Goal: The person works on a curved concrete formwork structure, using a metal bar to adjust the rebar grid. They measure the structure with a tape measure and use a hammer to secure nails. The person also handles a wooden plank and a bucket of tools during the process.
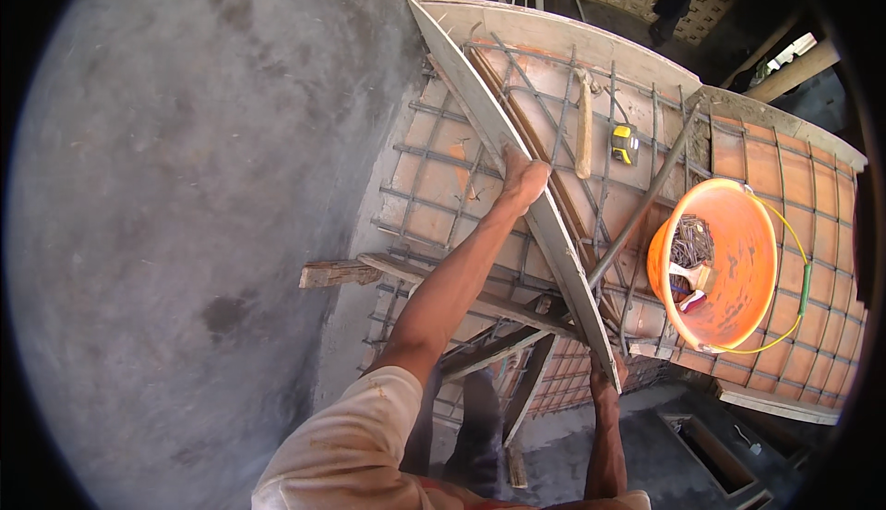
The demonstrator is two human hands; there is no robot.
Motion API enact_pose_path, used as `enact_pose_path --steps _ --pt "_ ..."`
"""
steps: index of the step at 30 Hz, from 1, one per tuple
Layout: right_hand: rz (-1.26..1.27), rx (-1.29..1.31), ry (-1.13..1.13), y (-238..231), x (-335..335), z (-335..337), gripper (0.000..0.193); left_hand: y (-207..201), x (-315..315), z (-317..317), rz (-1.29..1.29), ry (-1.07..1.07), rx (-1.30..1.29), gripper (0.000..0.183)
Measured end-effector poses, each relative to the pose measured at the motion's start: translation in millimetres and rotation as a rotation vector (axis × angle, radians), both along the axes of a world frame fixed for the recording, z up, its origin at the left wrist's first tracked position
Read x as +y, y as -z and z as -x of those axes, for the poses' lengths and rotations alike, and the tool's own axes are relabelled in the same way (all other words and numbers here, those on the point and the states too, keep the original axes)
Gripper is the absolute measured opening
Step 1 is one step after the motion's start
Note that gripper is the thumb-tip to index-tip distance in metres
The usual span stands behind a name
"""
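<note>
A long wooden plank [466,76] stands on edge, running from the far left of the rebar grid down toward me. Around its middle my left hand [524,180] is closed, fingers over the top edge. At the near end my right hand [605,374] grips the same plank, its fingers partly hidden behind the wood. Beneath the plank lies a grid of steel bars [443,155] over reddish panels. To the right of the plank are a hammer [584,127] with a wooden handle and a yellow and black tape measure [625,144].
An orange bucket [729,261] with nails and a brush inside sits on the grid at right. A metal bar [651,192] leans diagonally beside it. Boards [591,35] edge the far side. Wooden props [503,353] stand below, near me. A grey wall [203,187] rises at left.
</note>
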State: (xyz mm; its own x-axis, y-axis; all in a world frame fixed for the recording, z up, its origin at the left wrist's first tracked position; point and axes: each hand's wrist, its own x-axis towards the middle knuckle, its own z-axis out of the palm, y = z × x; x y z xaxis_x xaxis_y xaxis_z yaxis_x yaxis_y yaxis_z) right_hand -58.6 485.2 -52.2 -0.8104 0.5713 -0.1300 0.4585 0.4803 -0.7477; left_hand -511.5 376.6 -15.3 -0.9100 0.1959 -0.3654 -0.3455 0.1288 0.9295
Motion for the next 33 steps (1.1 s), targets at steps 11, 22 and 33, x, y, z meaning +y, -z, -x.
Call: enact_pose_path --steps 11,22,33 --pt "-0.16 0.106 -0.072 -13 -3 -4 0.018 -29 1 -22 0.028 0.014 0.067 0.093" --pt "0.021 -0.067 -0.01 -18 -23 -6 0.023 -31 -2 -16 0.094 0.109 0.05 0.096" --pt "0.091 -0.075 0.004 -18 -34 -12 0.021 6 -7 -12 0.215 -0.014 0.181 0.088"
